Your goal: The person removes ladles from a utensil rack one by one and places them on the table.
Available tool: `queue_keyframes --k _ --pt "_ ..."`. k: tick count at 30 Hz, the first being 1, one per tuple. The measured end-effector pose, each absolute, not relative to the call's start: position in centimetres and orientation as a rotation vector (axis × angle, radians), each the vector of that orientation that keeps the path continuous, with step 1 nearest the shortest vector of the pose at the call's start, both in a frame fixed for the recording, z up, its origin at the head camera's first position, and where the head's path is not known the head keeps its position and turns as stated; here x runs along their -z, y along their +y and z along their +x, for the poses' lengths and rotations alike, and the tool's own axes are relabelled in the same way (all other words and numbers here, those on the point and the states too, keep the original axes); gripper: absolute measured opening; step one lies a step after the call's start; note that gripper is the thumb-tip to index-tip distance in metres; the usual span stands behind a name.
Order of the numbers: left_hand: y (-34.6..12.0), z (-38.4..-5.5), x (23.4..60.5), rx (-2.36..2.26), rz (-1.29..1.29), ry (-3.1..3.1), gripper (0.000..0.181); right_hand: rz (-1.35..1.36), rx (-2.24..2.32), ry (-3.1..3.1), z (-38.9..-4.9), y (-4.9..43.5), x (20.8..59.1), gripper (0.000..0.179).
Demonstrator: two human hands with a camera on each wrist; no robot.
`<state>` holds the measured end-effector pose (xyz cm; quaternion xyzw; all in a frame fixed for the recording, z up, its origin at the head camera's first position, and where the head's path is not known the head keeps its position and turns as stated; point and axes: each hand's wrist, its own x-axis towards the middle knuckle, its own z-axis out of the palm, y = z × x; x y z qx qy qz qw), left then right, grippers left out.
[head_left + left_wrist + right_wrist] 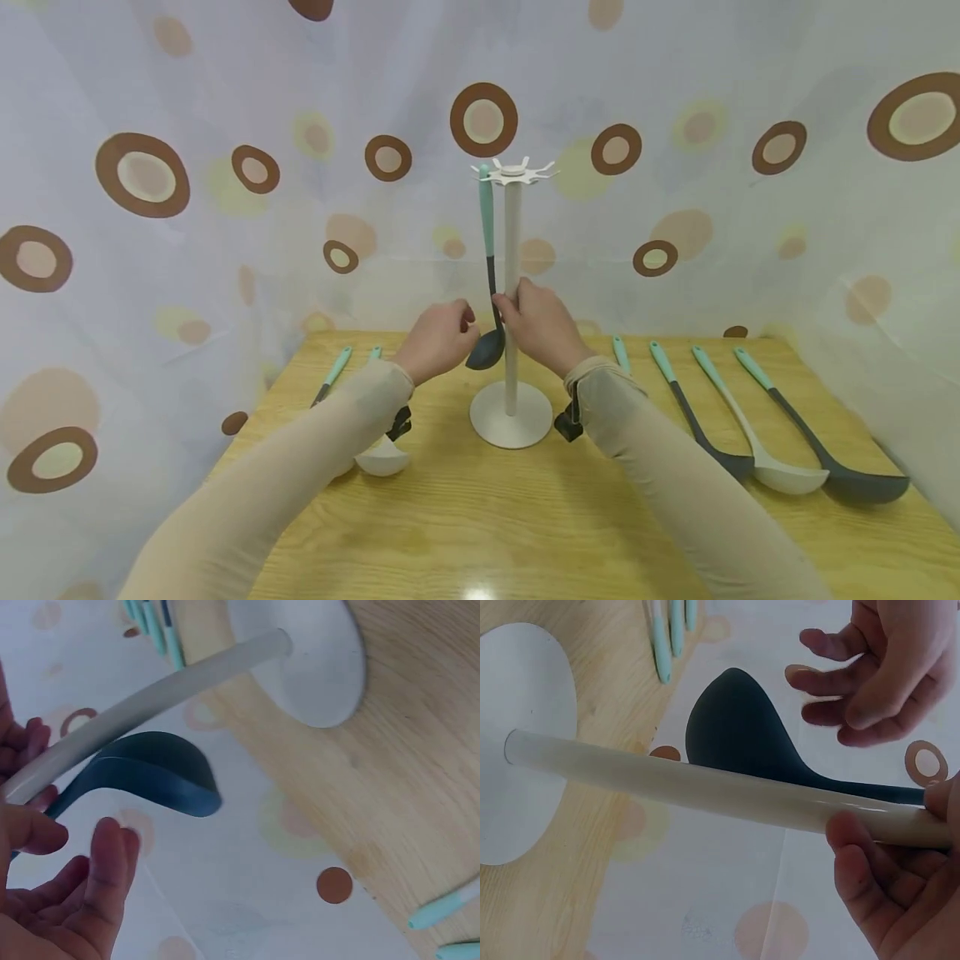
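A dark ladle with a mint handle hangs from a hook ring at the top of a white stand, left of its pole. My right hand grips the pole about halfway up, its thumb beside the ladle's shaft. In the right wrist view, fingers of that hand wrap under the pole. Just left of the ladle's bowl, my left hand is held with loosely bent fingers and nothing in it. The right wrist view shows a gap between this hand and the ladle.
The stand's round base rests on the wooden table. Several ladles lie at the right, among them a white ladle and a dark ladle. Near my left forearm lies another white ladle. A patterned curtain hangs behind.
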<state>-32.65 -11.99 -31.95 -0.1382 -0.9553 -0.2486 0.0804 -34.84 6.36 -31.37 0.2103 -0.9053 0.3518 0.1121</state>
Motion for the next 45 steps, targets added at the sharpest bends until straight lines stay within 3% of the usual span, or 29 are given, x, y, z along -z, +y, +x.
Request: queue_keyframes --k 9,19,29,45 --pt "-10.4 -33.3 29.3 1.056 -0.527 -2.646 0.042 0.625 -1.008 -2.703 -34.0 6.6 30.0 0.029" --pt "-10.1 -33.0 29.1 1.198 -0.602 -2.579 0.023 0.783 -1.149 -2.724 -34.2 7.5 29.8 0.028" --pt "-9.9 -32.8 28.9 1.215 -0.624 -2.578 0.022 1.047 -1.351 -2.749 -36.3 9.7 29.9 0.028" --pt "-10.3 -32.2 27.8 1.291 -0.578 -2.500 0.018 1.013 -1.379 -2.739 -36.1 9.7 30.2 0.024"
